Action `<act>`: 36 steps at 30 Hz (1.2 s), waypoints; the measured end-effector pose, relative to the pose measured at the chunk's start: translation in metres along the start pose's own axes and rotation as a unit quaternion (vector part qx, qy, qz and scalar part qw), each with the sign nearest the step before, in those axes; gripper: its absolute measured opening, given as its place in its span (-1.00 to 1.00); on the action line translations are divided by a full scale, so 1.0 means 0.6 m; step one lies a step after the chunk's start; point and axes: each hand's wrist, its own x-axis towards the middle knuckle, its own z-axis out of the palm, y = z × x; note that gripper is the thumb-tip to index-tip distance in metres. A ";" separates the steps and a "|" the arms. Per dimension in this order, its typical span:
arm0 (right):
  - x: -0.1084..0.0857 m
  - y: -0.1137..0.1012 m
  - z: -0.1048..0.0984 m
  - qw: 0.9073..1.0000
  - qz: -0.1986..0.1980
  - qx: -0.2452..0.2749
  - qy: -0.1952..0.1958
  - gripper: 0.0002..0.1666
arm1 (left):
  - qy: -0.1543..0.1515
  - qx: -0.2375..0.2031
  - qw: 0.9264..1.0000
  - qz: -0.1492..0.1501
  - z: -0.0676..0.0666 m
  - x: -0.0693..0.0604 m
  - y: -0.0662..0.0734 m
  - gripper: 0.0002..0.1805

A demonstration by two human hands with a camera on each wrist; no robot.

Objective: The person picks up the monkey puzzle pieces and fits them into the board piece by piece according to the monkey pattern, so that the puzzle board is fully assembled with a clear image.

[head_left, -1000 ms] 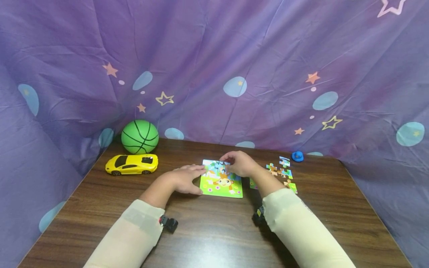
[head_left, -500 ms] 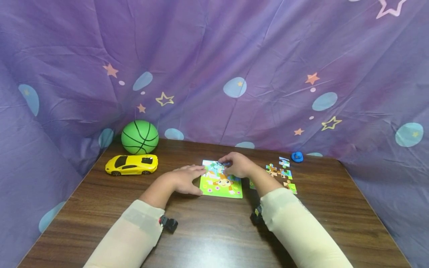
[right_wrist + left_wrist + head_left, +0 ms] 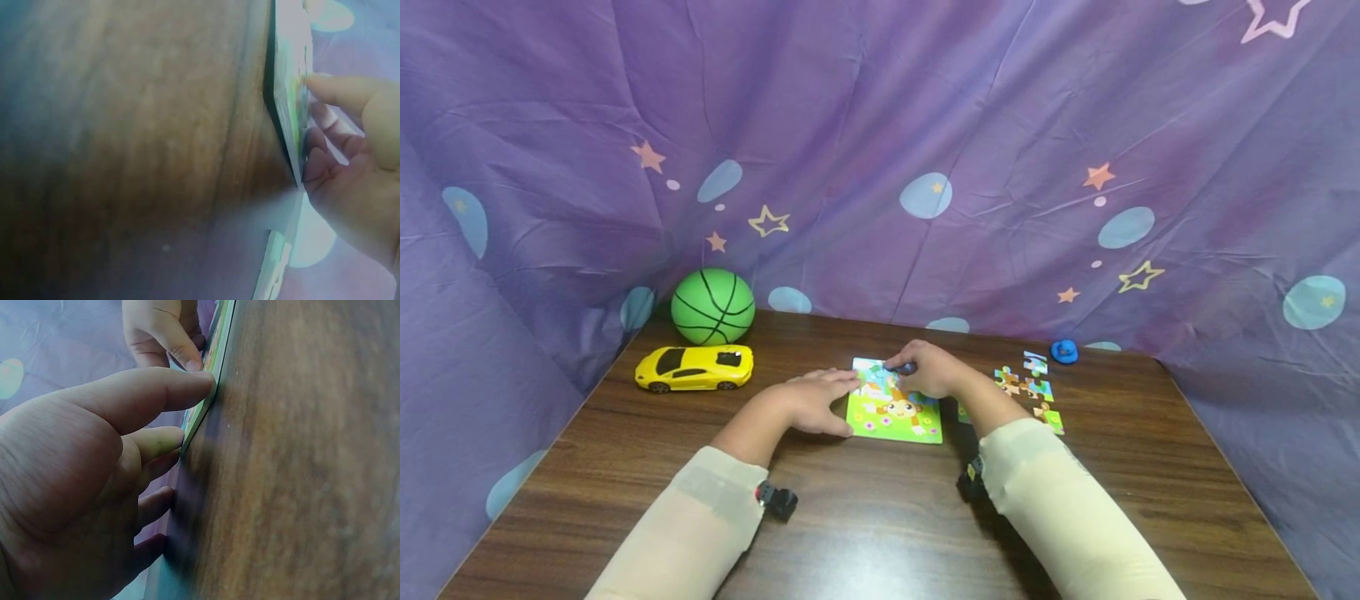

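Note:
A square jigsaw puzzle (image 3: 893,423) with a smiling monkey on green lies flat on the wooden table. My left hand (image 3: 812,403) rests at its left side, thumb by the near corner; the left wrist view shows the thumb (image 3: 156,394) and a finger touching the board's edge. Over the upper right part, my right hand (image 3: 932,371) pinches a puzzle piece between thumb and index finger, down at the board's surface. Fingers mostly cover that piece. In the right wrist view the right thumb (image 3: 337,90) touches the puzzle's face.
Several loose puzzle pieces (image 3: 1036,388) lie right of the board, partly behind my right forearm. Beyond them sits a small blue object (image 3: 1064,352). A yellow toy car (image 3: 695,368) and a green ball (image 3: 712,307) stand at the left. A purple curtain (image 3: 850,125) hangs behind the table.
My right hand has shifted slightly left over the puzzle, its fingertips still at the upper part. My left hand has stayed in place.

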 end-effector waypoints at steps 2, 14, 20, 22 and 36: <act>0.001 -0.002 -0.001 1.000 -0.001 -0.005 -0.003 -0.51 | 0.000 0.000 1.000 0.000 0.000 0.000 0.000 0.00; -0.005 -0.004 -0.006 1.000 0.007 -0.007 -0.008 -0.51 | -0.004 0.001 1.000 -0.001 0.000 0.001 0.002 -0.01; -0.004 -0.004 -0.006 1.000 0.005 -0.006 -0.007 -0.50 | -0.004 -0.002 1.000 -0.001 -0.003 0.000 0.002 0.00; -0.002 -0.004 -0.005 1.000 0.002 -0.009 -0.007 -0.50 | -0.005 -0.003 1.000 -0.002 -0.003 -0.001 0.002 0.00; -0.001 -0.004 -0.004 0.999 0.036 0.015 -0.007 -0.50 | -0.005 -0.003 1.000 -0.004 -0.001 0.001 0.000 -0.01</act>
